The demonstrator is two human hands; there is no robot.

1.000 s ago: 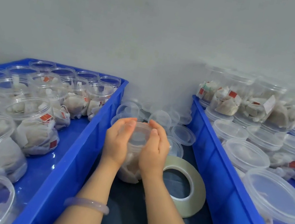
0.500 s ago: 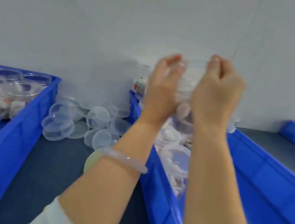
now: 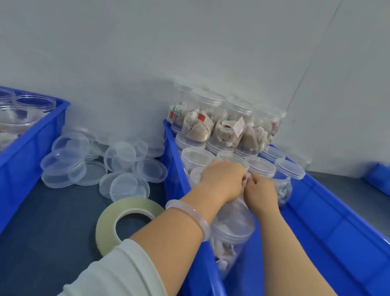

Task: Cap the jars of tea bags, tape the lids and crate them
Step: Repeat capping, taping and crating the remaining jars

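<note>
L hand point(image 3: 222, 178) & R hand point(image 3: 262, 191) side by side, fingers curled round a jar point(image 3: 245, 180), mostly hidden, low in R crate point(image 3: 331, 222) among capped jars point(image 3: 260, 168). L to R: L crate point(image 3: 4, 167) w/ uncapped jars point(image 3: 34, 101); loose lids point(image 3: 128, 185) on dark table point(image 3: 46, 226); tape roll point(image 3: 110, 216) flat by L forearm; stacked jars point(image 3: 228, 127) at R crate's back.

View: one wide-angle camera worn on the person's head.
Facing: forward and down across the counter point(image 3: 48, 213), toward the wall point(image 3: 155, 38).
Nearness: close over the right blue crate point(image 3: 329, 235); the left blue crate point(image 3: 4, 167) is cut off by the frame edge.
</note>
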